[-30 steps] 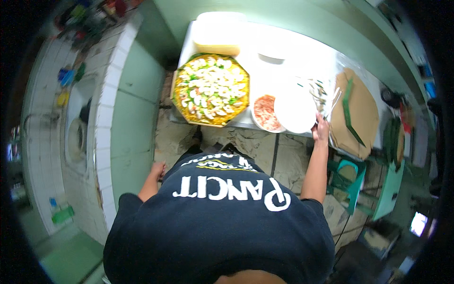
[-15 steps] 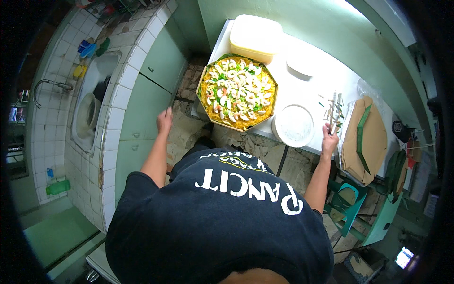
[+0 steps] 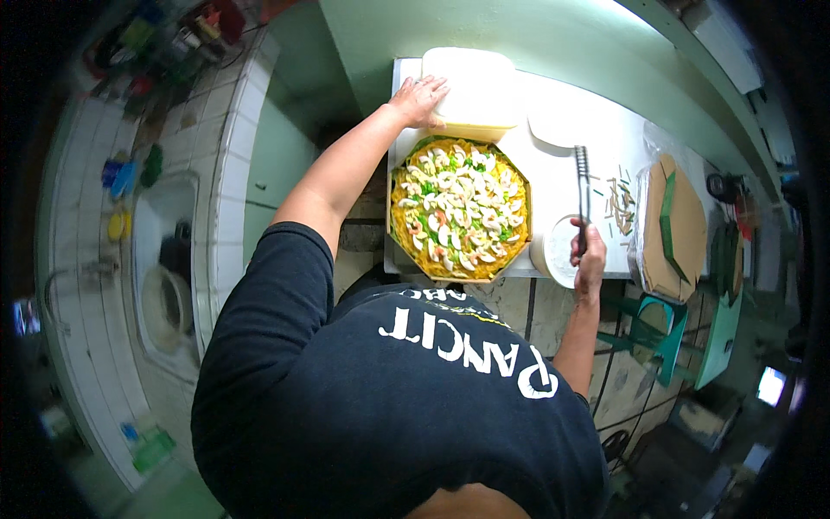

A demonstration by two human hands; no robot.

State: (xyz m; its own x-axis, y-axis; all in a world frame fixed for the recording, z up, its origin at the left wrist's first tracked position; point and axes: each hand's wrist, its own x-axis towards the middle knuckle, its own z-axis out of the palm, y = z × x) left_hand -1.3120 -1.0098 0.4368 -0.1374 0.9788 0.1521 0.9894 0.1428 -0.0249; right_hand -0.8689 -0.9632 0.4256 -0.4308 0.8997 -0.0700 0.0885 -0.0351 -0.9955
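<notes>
An octagonal box (image 3: 529, 227) lined with green leaf holds yellow noodles (image 3: 462, 212) topped with sliced egg, shrimp and chopped greens. My left hand (image 3: 421, 100) reaches over its far left side, fingers stretched out on the near left corner of a pale yellow lidded tub (image 3: 471, 82). In my right hand (image 3: 590, 251) is a long, narrow dark tool (image 3: 582, 177) with a ridged end pointing away from me; its exact kind is unclear. Underneath that hand stands a round white container (image 3: 553, 255), partly covered by it.
A white lid-like piece (image 3: 553, 128) lies behind the round container. Small green and brown strips (image 3: 619, 208) are scattered on the white table (image 3: 519, 151). Flat cardboard (image 3: 683, 229) with a green leaf strip is stacked at right. A tiled sink (image 3: 164, 268) is at far left.
My left hand has moved from beside the table up to the tub. My right hand has lifted the long tool from beside the strips and brought it left, over the round container.
</notes>
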